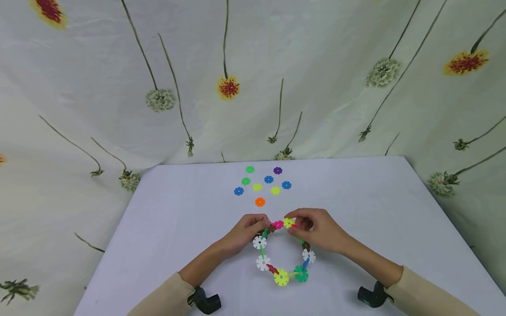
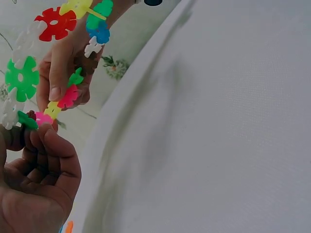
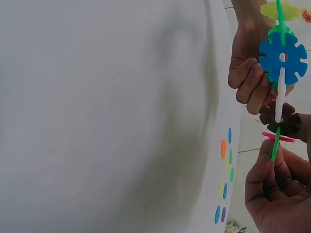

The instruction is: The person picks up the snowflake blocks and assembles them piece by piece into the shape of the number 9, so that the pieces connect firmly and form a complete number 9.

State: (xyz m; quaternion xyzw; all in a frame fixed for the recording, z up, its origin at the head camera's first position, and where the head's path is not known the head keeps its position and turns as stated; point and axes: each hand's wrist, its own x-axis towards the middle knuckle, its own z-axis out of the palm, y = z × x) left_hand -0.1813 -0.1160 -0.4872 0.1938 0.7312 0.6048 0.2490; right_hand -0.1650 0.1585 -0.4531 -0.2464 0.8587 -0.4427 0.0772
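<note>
Both hands hold a ring of interlocking plastic snowflake discs (image 1: 281,277), linked edge to edge in white, green, yellow, red, blue, brown and pink. My left hand (image 1: 246,231) pinches the ring at its upper left, close to the brown and pink discs. On the upper right, my right hand (image 1: 318,228) has thumb and fingers around the yellow disc (image 1: 288,223) and the pink one beside it. In the left wrist view the left fingertips meet a green disc (image 2: 27,120) and a pink one. A blue disc (image 3: 283,58) shows large in the right wrist view.
Beyond the hands, several loose discs lie flat on the white-covered table (image 1: 189,210), among them an orange disc (image 1: 260,202) and a purple disc (image 1: 278,170). A flower-patterned cloth (image 1: 253,123) hangs behind the table's far edge. Black wrist cameras (image 1: 205,301) sit at both sleeves.
</note>
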